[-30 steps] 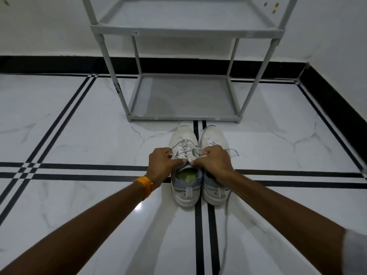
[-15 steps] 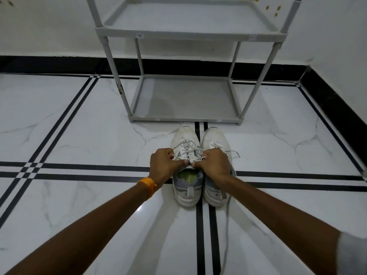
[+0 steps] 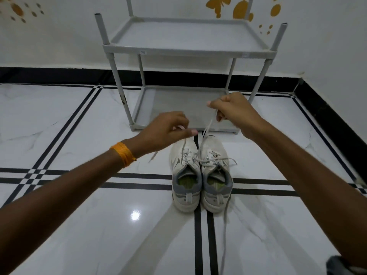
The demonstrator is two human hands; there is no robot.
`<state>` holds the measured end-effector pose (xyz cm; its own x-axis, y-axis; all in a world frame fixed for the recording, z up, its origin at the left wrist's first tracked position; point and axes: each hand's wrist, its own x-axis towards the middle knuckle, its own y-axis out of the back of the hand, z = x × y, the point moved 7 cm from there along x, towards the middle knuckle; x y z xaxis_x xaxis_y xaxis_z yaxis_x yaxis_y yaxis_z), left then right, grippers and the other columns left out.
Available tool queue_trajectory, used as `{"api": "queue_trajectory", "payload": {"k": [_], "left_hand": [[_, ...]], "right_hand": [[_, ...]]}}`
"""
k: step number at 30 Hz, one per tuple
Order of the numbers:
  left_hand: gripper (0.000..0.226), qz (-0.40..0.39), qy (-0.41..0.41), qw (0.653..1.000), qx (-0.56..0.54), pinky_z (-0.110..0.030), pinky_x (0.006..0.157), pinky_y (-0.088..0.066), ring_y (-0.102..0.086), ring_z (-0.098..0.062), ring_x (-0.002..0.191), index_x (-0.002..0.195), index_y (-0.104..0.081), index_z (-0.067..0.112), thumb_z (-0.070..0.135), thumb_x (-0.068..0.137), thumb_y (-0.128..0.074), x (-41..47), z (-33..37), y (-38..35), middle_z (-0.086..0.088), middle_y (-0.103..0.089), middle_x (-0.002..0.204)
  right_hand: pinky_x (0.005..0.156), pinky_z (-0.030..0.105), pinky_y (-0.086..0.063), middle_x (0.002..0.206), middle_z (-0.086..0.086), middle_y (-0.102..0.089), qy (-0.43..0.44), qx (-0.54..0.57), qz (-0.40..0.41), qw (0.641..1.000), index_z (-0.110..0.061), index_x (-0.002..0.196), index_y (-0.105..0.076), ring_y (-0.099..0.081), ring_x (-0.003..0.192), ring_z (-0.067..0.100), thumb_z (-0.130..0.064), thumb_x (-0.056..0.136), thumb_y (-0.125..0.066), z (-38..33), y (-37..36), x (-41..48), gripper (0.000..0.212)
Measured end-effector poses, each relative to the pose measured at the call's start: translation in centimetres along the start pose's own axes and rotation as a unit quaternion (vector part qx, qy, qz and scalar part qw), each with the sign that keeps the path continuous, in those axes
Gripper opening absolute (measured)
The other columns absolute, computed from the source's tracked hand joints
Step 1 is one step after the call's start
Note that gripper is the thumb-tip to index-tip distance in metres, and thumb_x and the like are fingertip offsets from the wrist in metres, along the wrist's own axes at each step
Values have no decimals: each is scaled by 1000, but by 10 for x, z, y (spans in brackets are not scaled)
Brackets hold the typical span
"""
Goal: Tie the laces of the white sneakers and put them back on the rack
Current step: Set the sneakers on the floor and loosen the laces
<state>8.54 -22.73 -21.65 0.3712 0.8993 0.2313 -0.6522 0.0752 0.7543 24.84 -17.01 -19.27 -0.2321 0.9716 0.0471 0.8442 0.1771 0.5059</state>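
Two white sneakers stand side by side on the floor, heels toward me: the left sneaker and the right sneaker. My left hand is raised above their toes and pinches one end of a lace. My right hand is higher and further right, gripping the other lace end, pulled taut. Both ends run down to the left sneaker's eyelets. The right sneaker's lace trails loose over the floor toward me. The grey two-shelf rack stands just behind the sneakers.
The floor is glossy white marble with black stripes. A black skirting runs along the white wall, and the room's corner lies right of the rack. Both rack shelves hold nothing.
Both hands have lifted off the left sneaker's tongue and moved up and apart, drawing the lace ends taut. The camera has tilted upward, showing more of the rack and wall.
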Motion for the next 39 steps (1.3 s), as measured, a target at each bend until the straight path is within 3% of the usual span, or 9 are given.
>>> {"api": "queue_trajectory", "payload": {"k": [5, 10, 13, 16, 20, 26, 31, 34, 39], "left_hand": [[33, -99, -182, 949, 236, -32, 59, -46, -54, -15, 68, 85, -61, 14, 46, 93, -55, 16, 39, -37, 1, -61, 99], [35, -86, -115, 889, 434, -31, 61, -45, -55, -23, 66, 88, -65, 13, 41, 98, -46, 40, 29, -20, -6, -65, 87], [42, -93, 5, 956, 278, -30, 56, -42, -49, -20, 54, 68, -60, 13, 44, 95, -51, 49, 16, -10, -2, -53, 60], [44, -109, 136, 984, -34, -27, 48, -28, -31, -14, 45, 57, -47, 14, 36, 95, -55, 50, 6, -18, -1, -38, 53], [33, -73, 228, 951, -196, -23, 46, -28, -34, -11, 46, 59, -49, 17, 25, 91, -52, 45, -5, -19, 2, -42, 55], [6, -60, 242, 925, -286, -29, 64, -42, -46, -15, 63, 87, -54, 12, 17, 86, -57, 36, -16, -15, -1, -51, 71], [69, -70, 193, 954, -219, -38, 76, -50, -49, -19, 82, 125, -41, 11, -3, 68, -78, 36, -16, -25, -13, -50, 100], [54, 22, 132, 974, -181, -28, 61, -48, -46, -11, 66, 108, -44, 18, -11, 69, -68, 43, -7, -22, -3, -47, 90], [33, 197, 33, 972, 120, -38, 47, -41, -52, -26, 55, 107, -39, 9, -5, 80, -52, 39, 9, -3, -8, -55, 70]], "right_hand": [[55, 27, -50, 53, 0, -41, 66, -27, -29, 997, -16, 58, -44, -47, 49, 12, -32, 86, -69, -36, -9, 11, 41], [59, 28, -46, 55, 6, -51, 103, -67, 5, 992, -14, 55, -58, -45, 50, 15, -37, 91, -60, -50, 4, 14, 43], [72, 34, -48, 83, 8, -63, 85, -209, 34, 974, -20, 85, -71, -56, 77, 16, -29, 89, -63, -30, 5, 20, 12], [96, 44, -45, 118, 7, -55, 33, -291, 3, 956, -24, 117, -64, -46, 119, 27, -16, 79, -65, -11, -5, 14, 39], [76, 36, -50, 86, 4, -68, -21, -122, -106, 987, -13, 92, -74, -62, 85, 18, -13, 76, -72, 1, -28, -3, 17], [53, 27, -36, 61, 1, -57, -43, -9, -44, 998, -5, 77, -66, -47, 56, 14, -15, 83, -66, 4, -17, -3, 11], [48, 23, -37, 63, 2, -57, -47, 201, -72, 976, -13, 75, -56, -50, 51, 12, -17, 92, -55, -35, -22, -6, 17], [53, 24, -50, 75, 9, -67, 11, 302, -88, 949, -9, 80, -57, -63, 60, 16, -16, 96, -56, -66, -21, -3, 17], [67, 24, -61, 82, 18, -67, -57, 496, 22, 866, 2, 89, -57, -72, 72, 22, -5, 95, -57, -38, -10, 17, 9]]}}
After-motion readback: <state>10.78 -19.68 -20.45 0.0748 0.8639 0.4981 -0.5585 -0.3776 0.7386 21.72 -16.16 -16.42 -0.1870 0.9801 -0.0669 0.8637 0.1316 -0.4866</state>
